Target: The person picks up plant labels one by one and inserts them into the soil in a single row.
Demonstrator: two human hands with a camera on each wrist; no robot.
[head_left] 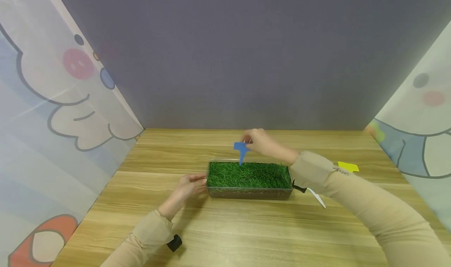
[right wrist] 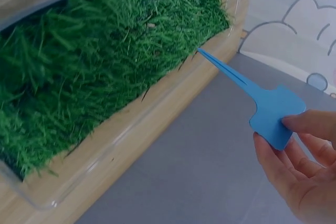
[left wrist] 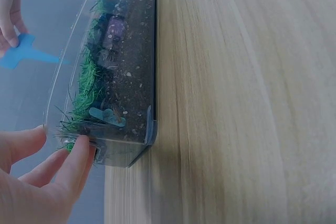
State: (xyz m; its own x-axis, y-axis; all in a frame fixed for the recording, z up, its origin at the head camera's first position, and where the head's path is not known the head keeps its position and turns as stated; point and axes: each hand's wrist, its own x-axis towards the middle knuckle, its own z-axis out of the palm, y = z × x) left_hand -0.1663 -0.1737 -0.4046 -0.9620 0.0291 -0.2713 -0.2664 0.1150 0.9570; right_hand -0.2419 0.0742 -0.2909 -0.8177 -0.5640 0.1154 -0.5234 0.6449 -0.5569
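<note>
Grass [head_left: 246, 175], green and short-bladed, fills the long, clear plastic box [head_left: 250, 194] in the head view, and you see no marker standing in it. Your work looks to be at an early stage: the flat blue plastic T-shaped marker [head_left: 241, 147] is off the wooden table [head_left: 232, 235] but not set down, while a flat yellow piece [head_left: 348, 166] and a pointed white strip [head_left: 318, 199] lie to the right, apparently still left over. Your right hand [head_left: 260, 142] holds the marker above the box's far edge, a little left of its middle; your left hand [head_left: 186, 188] touches the box's left end.

From the left wrist, your left fingers and thumb spread against that end without wrapping round it, well apart from the marker.

From the right wrist, your thumb and fingertips pinch the marker's broad head, its tip towards the far edge of the grass; you cannot tell whether it touches.
</note>
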